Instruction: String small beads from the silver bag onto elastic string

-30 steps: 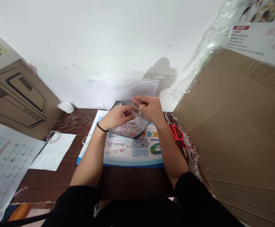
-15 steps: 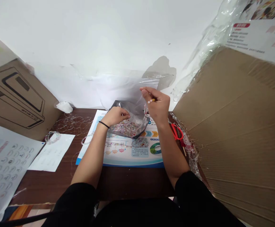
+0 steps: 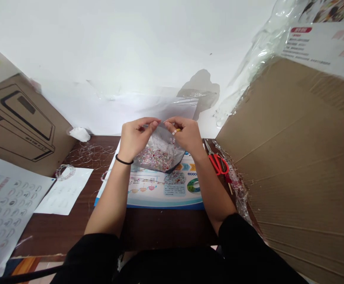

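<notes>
Found right hand (image 3: 186, 136) with grip pinched on beaded strand (image 3: 172, 140), above loose beads (image 3: 156, 158). Observed left hand (image 3: 135, 137) just beside; cannot tell its grip state

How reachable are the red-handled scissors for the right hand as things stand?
Likely yes: the scissors lie beside the right forearm, looking uncovered. The right hand is by the bead bag, fingers apparently pinching something fine, so it may need freeing first.
</notes>
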`<move>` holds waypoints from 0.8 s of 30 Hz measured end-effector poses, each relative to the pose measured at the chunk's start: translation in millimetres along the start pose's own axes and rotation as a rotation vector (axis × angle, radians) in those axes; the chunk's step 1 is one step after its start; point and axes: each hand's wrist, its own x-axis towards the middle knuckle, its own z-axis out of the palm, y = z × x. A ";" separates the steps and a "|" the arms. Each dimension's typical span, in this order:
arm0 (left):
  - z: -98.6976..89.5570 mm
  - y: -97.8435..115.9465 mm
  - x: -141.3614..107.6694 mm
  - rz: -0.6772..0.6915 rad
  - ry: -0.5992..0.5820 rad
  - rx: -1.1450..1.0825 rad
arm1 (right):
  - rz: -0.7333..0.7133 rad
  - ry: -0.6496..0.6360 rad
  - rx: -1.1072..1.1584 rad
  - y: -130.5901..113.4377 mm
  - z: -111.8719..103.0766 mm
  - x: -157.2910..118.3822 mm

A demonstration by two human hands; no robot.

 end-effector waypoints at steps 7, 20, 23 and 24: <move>-8.2 10.3 -1.1 0.128 0.096 -0.056 | -0.009 -0.050 -0.002 3.3 4.4 0.9; -58.4 -24.4 18.5 -0.397 0.241 -0.731 | 0.078 -0.181 -0.010 12.1 -3.7 4.4; -67.4 -25.2 15.3 -0.420 0.408 -0.525 | 0.124 -0.180 0.052 11.1 -5.9 4.1; -70.7 -25.1 13.2 -0.416 0.439 -0.374 | 0.130 -0.177 0.070 11.0 -6.3 4.2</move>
